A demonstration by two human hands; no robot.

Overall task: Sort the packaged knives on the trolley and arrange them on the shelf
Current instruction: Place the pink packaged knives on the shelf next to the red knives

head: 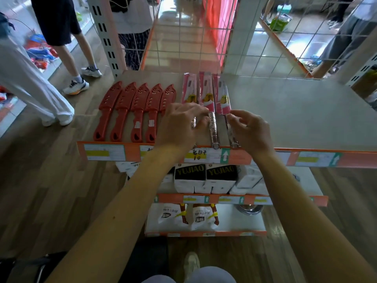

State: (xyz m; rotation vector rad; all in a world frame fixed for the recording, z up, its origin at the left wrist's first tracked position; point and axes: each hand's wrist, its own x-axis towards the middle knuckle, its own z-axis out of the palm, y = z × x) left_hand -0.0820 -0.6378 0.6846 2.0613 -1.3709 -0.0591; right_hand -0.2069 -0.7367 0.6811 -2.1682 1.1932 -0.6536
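Three pink-packaged knives with steel handles lie side by side on the top shelf (285, 119): the left one (189, 88), the middle one (206, 90) and the right one (221, 94). My left hand (179, 125) rests over the handle of the left pink knife, fingertips touching the middle one's handle. The fingers of my right hand (247, 129) pinch the handle of the right pink knife. Several red sheathed knives (132, 107) lie in a row to the left of my hands. No trolley is in view.
A wire grid panel (204, 37) backs the shelf. Lower shelves hold black-and-white YUJIAO boxes (206, 176), bagged items (183, 215) and a metal bowl (248, 209). Other people's legs (67, 48) stand at the left and far right. The shelf's right half is bare.
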